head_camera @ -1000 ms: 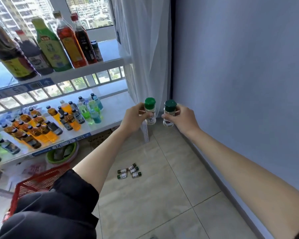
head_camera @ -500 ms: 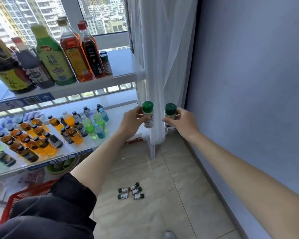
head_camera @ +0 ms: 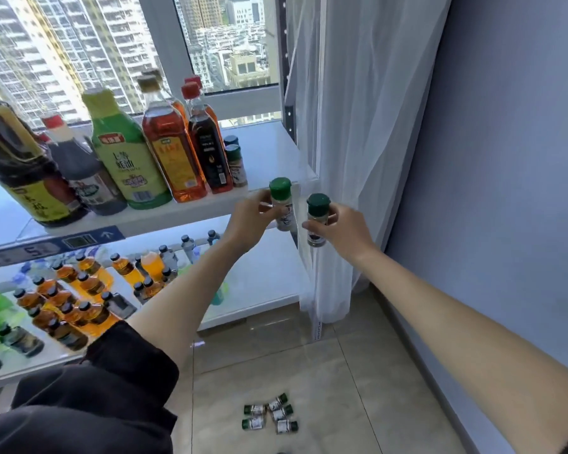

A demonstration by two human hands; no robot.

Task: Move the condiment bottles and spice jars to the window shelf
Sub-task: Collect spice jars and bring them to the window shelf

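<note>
My left hand [head_camera: 251,217] grips a pale spice jar with a green cap [head_camera: 282,204], upright, just in front of the window shelf's [head_camera: 269,155] front edge. My right hand [head_camera: 345,227] holds a second green-capped spice jar [head_camera: 317,221] upright, a little lower and to the right. On the shelf stand several tall condiment bottles [head_camera: 171,149] and two small spice jars [head_camera: 236,165] beside them. Several more small spice jars [head_camera: 271,414] lie on the floor tiles below.
A lower shelf [head_camera: 266,276] carries several small drink bottles [head_camera: 79,290]. A sheer white curtain [head_camera: 358,126] hangs right of the shelf, partly over its corner post [head_camera: 289,109]. A blue-grey wall [head_camera: 505,158] closes the right side.
Both hands have risen with their jars from lower-shelf height to the front edge of the window shelf. My view has tilted upward.
</note>
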